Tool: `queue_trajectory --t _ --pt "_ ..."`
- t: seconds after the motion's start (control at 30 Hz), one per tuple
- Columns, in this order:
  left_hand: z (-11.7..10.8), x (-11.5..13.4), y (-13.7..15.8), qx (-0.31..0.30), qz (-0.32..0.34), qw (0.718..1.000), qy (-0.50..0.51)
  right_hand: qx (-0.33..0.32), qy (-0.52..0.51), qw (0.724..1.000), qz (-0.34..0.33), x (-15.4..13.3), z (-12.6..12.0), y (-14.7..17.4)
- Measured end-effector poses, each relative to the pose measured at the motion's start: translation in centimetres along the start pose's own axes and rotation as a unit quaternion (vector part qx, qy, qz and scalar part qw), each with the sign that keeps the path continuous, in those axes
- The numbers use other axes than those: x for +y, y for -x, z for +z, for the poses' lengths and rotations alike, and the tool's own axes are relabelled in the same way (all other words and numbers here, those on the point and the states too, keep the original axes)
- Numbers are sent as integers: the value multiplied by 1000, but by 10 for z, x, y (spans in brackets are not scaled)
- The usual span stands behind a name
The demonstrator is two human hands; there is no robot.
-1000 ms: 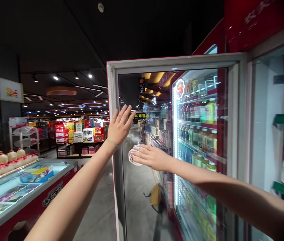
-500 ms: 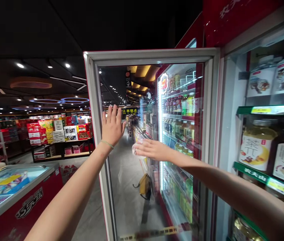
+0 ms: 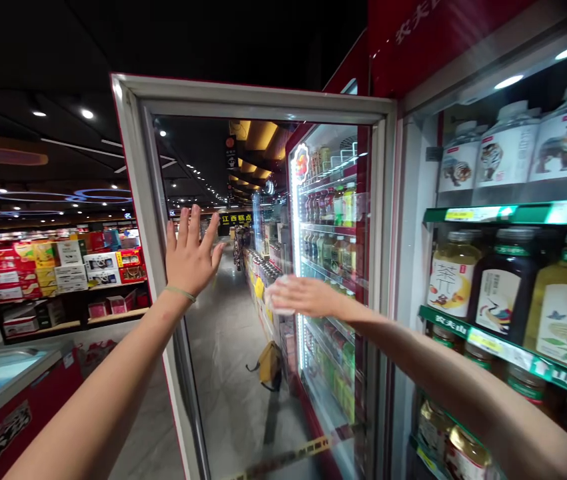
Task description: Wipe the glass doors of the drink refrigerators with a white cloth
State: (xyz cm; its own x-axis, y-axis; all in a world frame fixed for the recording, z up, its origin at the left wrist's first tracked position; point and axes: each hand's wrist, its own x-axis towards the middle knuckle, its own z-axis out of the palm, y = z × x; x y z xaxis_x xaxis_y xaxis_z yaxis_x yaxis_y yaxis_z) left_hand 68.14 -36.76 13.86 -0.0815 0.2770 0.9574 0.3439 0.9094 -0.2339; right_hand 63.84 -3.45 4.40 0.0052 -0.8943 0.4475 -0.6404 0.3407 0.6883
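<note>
The left hand (image 3: 191, 260), released with fingers spread, lay against the grey-framed glass door (image 3: 263, 99). The blurred right hand (image 3: 311, 296) grasped a crumpled white cloth (image 3: 279, 300) at the pane's middle. Through the glass, a black sign with yellow characters (image 3: 237, 219) read 江西糕点. Inside the cabinet, clear bottles with tiger-printed white labels (image 3: 508, 150) topped a yellow-filled bottle marked 茶 (image 3: 452, 277) and a dark-filled, white-labelled bottle (image 3: 501, 287); the green shelf strip (image 3: 451, 325) beneath these two showed 农夫山.
</note>
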Motion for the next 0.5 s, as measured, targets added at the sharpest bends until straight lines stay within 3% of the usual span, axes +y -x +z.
queue_trajectory --t 0.03,0.07,0.13,0.2,0.23,0.27,0.33,0.37,0.43,0.47,0.5 --pt "-1 1 0 0 0 1000 1 22 17 998 64 15 -9 7" --pt "-1 1 0 0 -2 1000 4 64 39 983 168 32 -19 13" --pt "-3 2 1 -2 -4 1000 11 167 83 898 398 55 -35 21" --pt "-4 3 2 -3 -4 1000 14 242 105 805 531 52 -35 22" --pt "-4 3 2 -3 -3 1000 11 253 105 799 535 40 -29 22" --pt "-5 4 3 -2 0 1000 7 235 92 833 493 24 -19 22" --pt "-5 4 3 -2 6 1000 -3 128 39 944 303 -10 3 26" --pt "-6 4 3 -2 7 1000 -6 67 9 978 196 -22 10 30" --pt "-7 4 3 -5 3 1000 -5 -5 -26 997 73 -25 12 43" --pt "-7 4 3 -8 0 1000 -2 0 -23 996 86 -15 7 50" --pt "-7 4 3 -11 -3 1000 3 29 -7 989 142 0 -1 57"
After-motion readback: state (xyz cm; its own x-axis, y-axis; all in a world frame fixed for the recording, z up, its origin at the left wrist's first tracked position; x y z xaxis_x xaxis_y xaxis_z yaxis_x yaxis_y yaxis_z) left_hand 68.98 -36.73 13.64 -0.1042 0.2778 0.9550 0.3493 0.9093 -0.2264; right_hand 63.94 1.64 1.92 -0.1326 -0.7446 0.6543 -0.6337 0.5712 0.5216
